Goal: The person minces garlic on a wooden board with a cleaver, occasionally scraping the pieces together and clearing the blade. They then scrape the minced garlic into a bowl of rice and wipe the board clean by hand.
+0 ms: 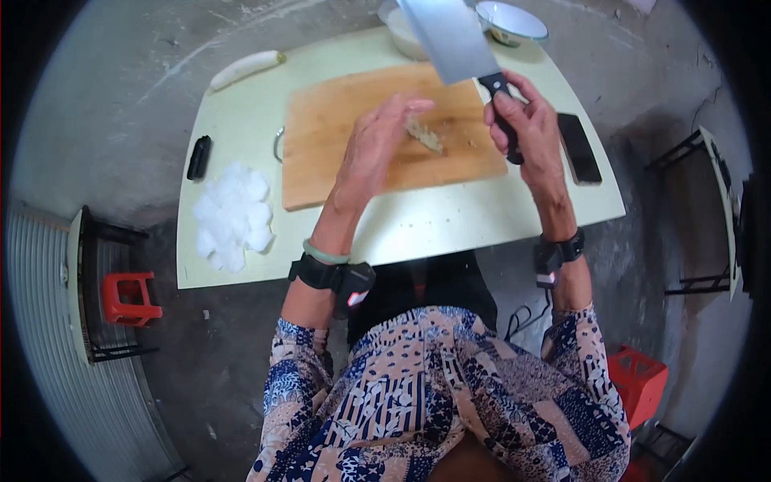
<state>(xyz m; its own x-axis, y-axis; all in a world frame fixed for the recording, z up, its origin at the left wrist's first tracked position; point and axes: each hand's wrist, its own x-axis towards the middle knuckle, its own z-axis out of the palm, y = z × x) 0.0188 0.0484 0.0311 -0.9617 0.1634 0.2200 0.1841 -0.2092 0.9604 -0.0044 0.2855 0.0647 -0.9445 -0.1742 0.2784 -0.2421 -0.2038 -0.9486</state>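
My right hand (526, 124) grips the black handle of a broad cleaver (450, 36), its blade raised above the far edge of the wooden cutting board (329, 153). Over the middle of the board hovers my left hand (373, 149), fingers loosely spread and holding nothing. A small pale piece of food (424, 135) lies on the board between the two hands, just right of my left fingertips.
The board rests on a pale green table (450, 221). On it: a white daikon (245, 68) far left, a dark small object (199, 157), white crumpled tissue (233, 213), a phone (579, 147) at right, two bowls (511, 22) at back. Red stools (128, 299) stand on the floor.
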